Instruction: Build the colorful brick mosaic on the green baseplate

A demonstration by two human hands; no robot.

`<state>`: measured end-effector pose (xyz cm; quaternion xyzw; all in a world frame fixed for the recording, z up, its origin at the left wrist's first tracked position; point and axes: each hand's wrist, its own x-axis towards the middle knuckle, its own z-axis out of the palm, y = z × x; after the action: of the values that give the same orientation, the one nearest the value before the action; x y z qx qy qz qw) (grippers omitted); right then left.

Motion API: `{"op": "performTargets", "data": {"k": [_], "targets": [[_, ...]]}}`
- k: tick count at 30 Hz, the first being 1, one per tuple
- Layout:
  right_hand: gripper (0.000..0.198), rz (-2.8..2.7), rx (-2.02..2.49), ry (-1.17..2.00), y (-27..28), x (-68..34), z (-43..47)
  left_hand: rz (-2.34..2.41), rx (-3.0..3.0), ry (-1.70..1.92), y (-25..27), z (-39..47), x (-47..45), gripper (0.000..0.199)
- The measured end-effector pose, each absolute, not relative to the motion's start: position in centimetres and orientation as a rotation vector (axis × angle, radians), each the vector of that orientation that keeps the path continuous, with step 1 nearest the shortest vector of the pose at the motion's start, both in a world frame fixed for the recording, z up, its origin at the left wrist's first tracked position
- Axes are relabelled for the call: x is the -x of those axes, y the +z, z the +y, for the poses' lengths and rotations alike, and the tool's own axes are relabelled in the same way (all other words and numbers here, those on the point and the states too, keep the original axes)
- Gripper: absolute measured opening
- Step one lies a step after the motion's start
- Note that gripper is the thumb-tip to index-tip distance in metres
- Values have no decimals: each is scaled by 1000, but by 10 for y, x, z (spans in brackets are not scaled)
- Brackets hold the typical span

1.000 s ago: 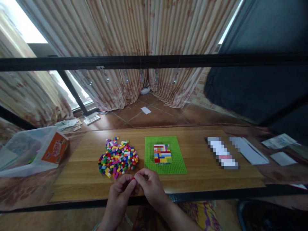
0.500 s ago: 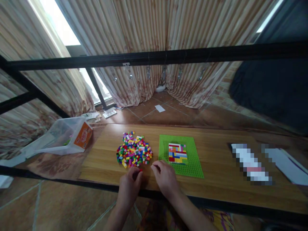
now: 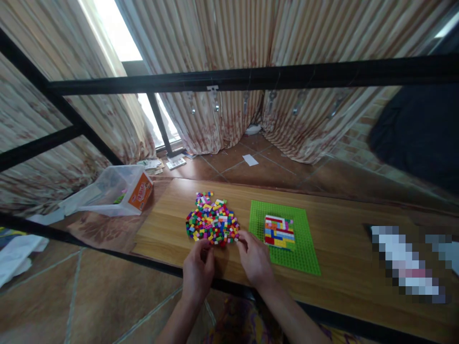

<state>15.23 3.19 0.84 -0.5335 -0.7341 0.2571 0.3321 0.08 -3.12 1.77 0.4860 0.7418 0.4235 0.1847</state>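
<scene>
A heap of small coloured bricks lies on the wooden table. To its right is a green baseplate with a flat multicoloured patch of bricks pressed onto it. My left hand rests at the heap's near edge with its fingers curled; I cannot make out whether a brick is between them. My right hand sits between the heap and the baseplate, fingertips touching the heap's right edge and holding nothing.
A clear plastic box with an orange label lies on its side left of the table. A black metal bar crosses the view above. Blurred flat items lie at the table's right end. Curtains hang behind.
The view swung left and down. My hands, joined over a small red brick a second ago, have parted and moved forward to the heap's near edge. The red brick no longer shows.
</scene>
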Motion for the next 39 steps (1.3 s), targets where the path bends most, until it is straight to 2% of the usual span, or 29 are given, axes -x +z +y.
{"op": "performTargets", "data": {"k": [5, 9, 13, 21, 26, 39], "targets": [[21, -1891, 1332, 610, 7, -152, 27, 2227, -1237, 1185, 18, -33, 25, 28], [21, -1916, 1259, 639, 10, -145, 21, 2275, -1379, 1081, 18, -26, 36, 32], [20, -1937, 1210, 705, 10, -143, 15, 2270, -1506, 992, 17, -22, 34, 25], [20, -1923, 1139, 747, 7, -146, 10, 2225, -1441, 1096, 13, -23, 36, 20], [19, -1905, 1112, 767, 11, -145, 6, 2278, -1415, 1002, 14, -22, 39, 30], [22, -1927, 1136, 827, 10, -148, -1, 2309, -1424, 899, 14, -17, 44, 29]]}}
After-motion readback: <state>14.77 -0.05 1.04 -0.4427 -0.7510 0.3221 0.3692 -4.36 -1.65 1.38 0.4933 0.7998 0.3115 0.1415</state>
